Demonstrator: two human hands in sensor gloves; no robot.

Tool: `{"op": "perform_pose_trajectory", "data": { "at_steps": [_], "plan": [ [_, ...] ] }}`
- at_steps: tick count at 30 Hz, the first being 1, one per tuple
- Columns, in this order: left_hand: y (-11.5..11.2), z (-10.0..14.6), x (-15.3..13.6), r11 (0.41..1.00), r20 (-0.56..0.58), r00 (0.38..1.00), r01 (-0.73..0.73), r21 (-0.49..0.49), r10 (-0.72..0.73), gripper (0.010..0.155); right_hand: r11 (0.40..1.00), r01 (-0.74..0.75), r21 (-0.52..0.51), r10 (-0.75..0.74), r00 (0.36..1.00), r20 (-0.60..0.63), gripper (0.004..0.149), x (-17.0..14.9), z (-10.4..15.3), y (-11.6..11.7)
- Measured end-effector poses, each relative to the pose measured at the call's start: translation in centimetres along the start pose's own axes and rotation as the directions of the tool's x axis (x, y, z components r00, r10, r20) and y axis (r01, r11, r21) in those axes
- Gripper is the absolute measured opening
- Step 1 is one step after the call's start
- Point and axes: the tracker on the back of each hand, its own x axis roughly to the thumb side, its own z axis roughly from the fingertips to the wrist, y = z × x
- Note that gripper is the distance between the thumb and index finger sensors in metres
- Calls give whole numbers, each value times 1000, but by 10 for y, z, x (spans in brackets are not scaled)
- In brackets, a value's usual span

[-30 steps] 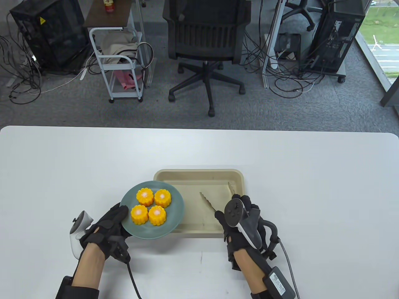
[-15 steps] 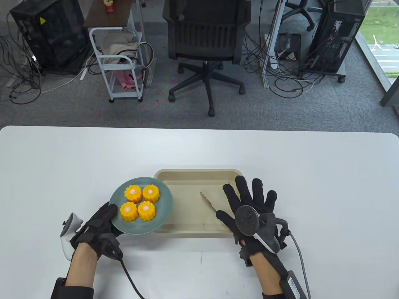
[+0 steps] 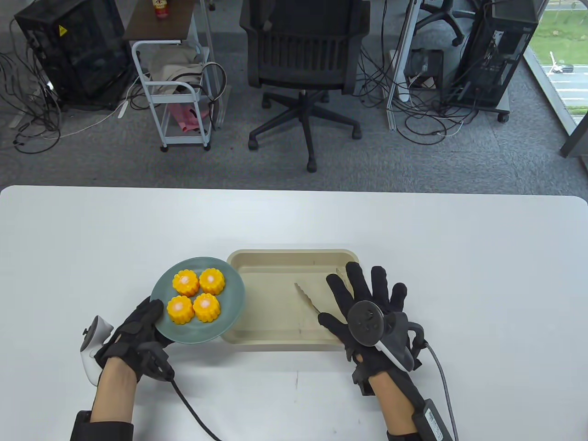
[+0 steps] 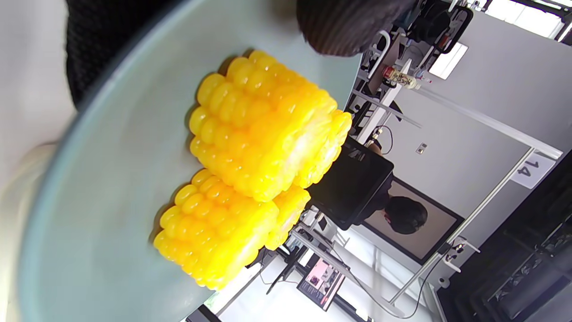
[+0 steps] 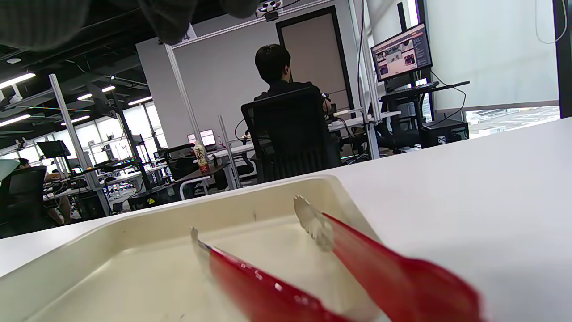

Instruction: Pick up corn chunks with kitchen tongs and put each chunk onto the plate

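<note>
1. A teal plate (image 3: pixel 229 317) carrying four yellow corn chunks (image 3: pixel 197 295) sits at the near left of the white counter (image 3: pixel 92 239), its right edge overlapping the rim of a beige tray (image 3: pixel 294 255)
2. The gloved left hand (image 3: pixel 138 333) grips the plate's near-left rim, fingers beneath it and the thumb on top; the left wrist view shows a dark fingertip over the rim beside two of the chunks (image 4: pixel 263 147)
3. The right hand (image 3: pixel 367 303) hovers released over the tray's right side, all fingers straight and spread, grasping nothing
4. Kitchen tongs (image 3: pixel 307 298) lie inside the tray, partly hidden under the right hand; the right wrist view shows their red arms (image 5: pixel 357 264) splayed apart, the pale scalloped tips pointing toward the tray's far wall
5. Beyond the counter's far edge stand a black office chair (image 3: pixel 303 50), a white wheeled cart (image 3: pixel 177 96) and computer towers among loose cables on grey carpet
</note>
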Motion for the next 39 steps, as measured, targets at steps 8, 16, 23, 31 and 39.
{"op": "perform_pose_trajectory", "data": {
  "at_steps": [8,16,23,31,39],
  "plan": [
    [30,4,10,990,51,994,-106,97,102,55,1000,11,18,-11,1000,1,74,2,0,2],
    [65,5,7,949,56,985,-174,263,165,55,999,25,26,-25,1000,-2,75,1,0,3],
    [85,-5,-3,920,1,986,-158,359,169,56,1000,8,29,-8,1000,-8,75,1,-1,4],
    [94,-12,-13,909,-47,981,-155,386,187,57,999,17,35,-17,1000,-13,76,1,-1,4],
    [93,-15,-16,912,-71,983,-132,388,172,59,1000,11,22,-11,1000,-10,76,3,0,2]
  ]
}}
